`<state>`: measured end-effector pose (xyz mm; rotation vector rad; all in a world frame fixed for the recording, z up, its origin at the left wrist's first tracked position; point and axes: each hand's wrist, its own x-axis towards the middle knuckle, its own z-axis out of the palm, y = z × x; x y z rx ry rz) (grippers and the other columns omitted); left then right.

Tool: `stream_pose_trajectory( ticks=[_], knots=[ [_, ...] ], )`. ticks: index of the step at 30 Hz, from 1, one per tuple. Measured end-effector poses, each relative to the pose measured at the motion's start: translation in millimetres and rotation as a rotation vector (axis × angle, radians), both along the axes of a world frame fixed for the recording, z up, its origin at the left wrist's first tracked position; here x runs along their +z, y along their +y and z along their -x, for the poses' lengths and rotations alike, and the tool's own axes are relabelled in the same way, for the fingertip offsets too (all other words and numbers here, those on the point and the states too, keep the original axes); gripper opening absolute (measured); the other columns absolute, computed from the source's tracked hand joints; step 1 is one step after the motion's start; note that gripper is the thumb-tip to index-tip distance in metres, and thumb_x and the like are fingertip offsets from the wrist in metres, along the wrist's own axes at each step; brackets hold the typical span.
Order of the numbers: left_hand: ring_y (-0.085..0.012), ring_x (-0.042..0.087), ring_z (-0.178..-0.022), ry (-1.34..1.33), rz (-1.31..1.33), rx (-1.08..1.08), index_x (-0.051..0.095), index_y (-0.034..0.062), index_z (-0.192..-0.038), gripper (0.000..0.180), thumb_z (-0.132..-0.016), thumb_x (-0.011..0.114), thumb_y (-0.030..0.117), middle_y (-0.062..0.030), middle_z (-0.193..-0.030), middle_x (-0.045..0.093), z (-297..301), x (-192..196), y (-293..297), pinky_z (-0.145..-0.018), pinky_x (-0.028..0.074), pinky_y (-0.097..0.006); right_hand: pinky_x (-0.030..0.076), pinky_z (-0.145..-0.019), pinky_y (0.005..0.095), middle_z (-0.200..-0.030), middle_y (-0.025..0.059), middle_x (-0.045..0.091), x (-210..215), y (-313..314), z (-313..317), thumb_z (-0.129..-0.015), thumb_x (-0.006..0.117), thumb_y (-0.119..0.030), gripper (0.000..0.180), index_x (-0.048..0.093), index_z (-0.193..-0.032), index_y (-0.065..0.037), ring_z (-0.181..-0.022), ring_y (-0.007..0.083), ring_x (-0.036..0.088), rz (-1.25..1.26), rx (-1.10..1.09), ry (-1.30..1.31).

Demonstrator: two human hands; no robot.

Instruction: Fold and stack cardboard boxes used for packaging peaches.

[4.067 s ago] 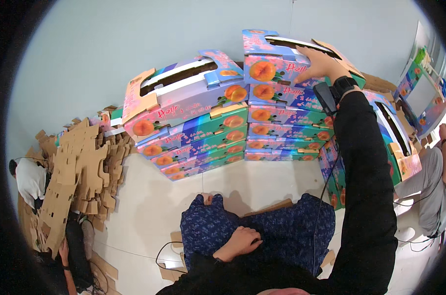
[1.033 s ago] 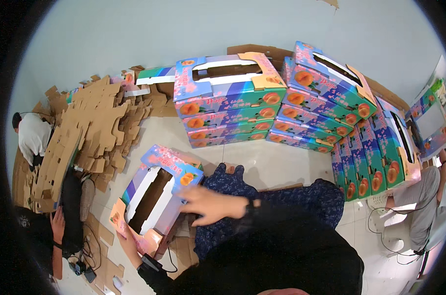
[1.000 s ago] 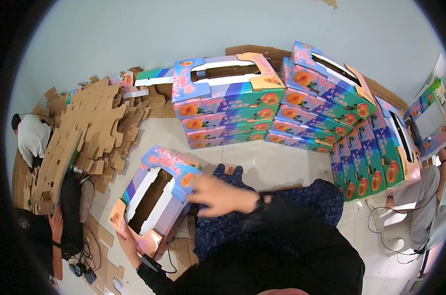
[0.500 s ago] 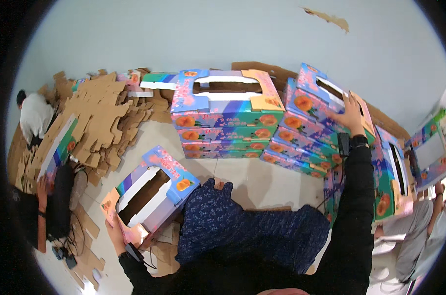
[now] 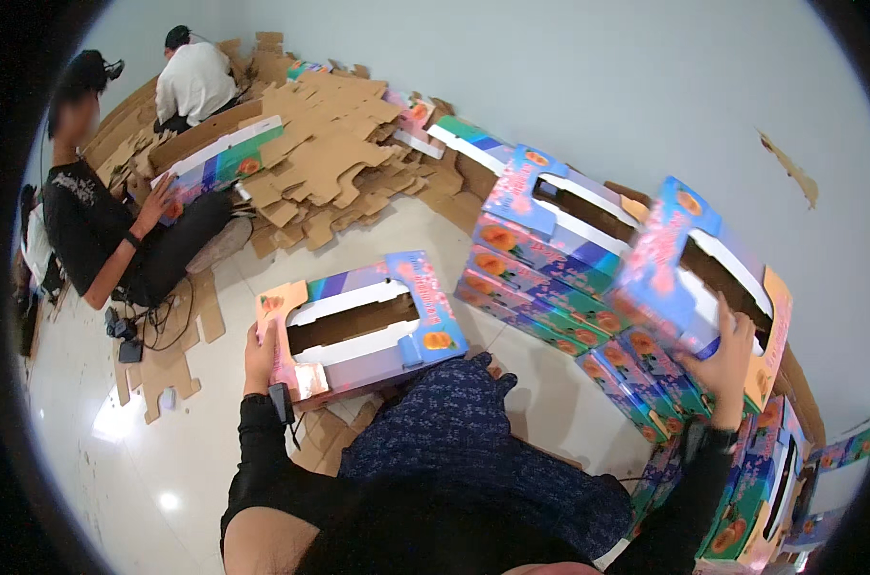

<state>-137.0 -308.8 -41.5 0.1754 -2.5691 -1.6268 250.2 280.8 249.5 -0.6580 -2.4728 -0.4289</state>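
Tiled floor (image 5: pixel 90 450): perhaps ten fruit cartons (image 5: pixel 363 326).

glossy printed cardboard box (image 5: pixel 358 326), raw corrugated sheets (image 5: pixel 330 158)

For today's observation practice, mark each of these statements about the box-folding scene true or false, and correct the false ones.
1. The left hand grips the end of an open colourful box lying beside the person's lap. True.
2. The right hand rests flat on the floor. False: it holds a tilted colourful box on top of a stack.
3. A heap of flat brown cardboard cutouts lies by the wall. True.
4. The box at the left hand is closed and taped shut. False: its top shows a long open slot.
5. A seated co-worker in dark clothes handles another box. True.
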Motion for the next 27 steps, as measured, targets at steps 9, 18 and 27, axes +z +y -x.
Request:
stream_pose_trajectory(
  ticks=[9,18,27],
  knots=[
    [-0.0274,0.053,-0.115,0.423,-0.167,-0.096,0.038,0.0006,-0.14,0.053,-0.101,0.034,0.036,-0.02,-0.125,0.055,-9.2,37.4,-9.5,-0.103,0.036,-0.04,0.029,-0.104,0.0588,-0.108,0.0192,0.049,-46.6,-232.1,146.3,-0.056,0.08,-0.04,0.091,0.047,-0.139,-0.023,-0.108,0.0384,0.048,0.223,0.775,-0.097],
    [-0.0249,0.042,-0.128,0.273,-0.308,-0.33,0.038,0.0005,-0.141,0.057,-0.1,0.032,0.039,-0.0176,-0.135,0.048,-67.8,98.9,-36.9,-0.108,0.029,-0.037,0.028,-0.106,0.0559,-0.109,0.0185,0.048,-148.2,-322.8,256.4,-0.051,0.083,-0.043,0.102,0.041,-0.142,-0.026,-0.11,0.0362,0.046,0.314,0.95,-0.217],
    [-0.0199,0.037,-0.13,-0.115,-0.383,-0.476,0.03,-0.0028,-0.144,0.061,-0.097,0.047,0.033,-0.0132,-0.143,0.04,-57.0,98.2,-27.2,-0.108,0.027,-0.031,0.018,-0.112,0.056,-0.135,0.0211,0.042,-158.6,-312.4,260.0,-0.056,0.082,-0.043,0.101,0.036,-0.144,-0.019,-0.131,0.0386,0.033,0.373,1.049,-0.155]
  ],
)
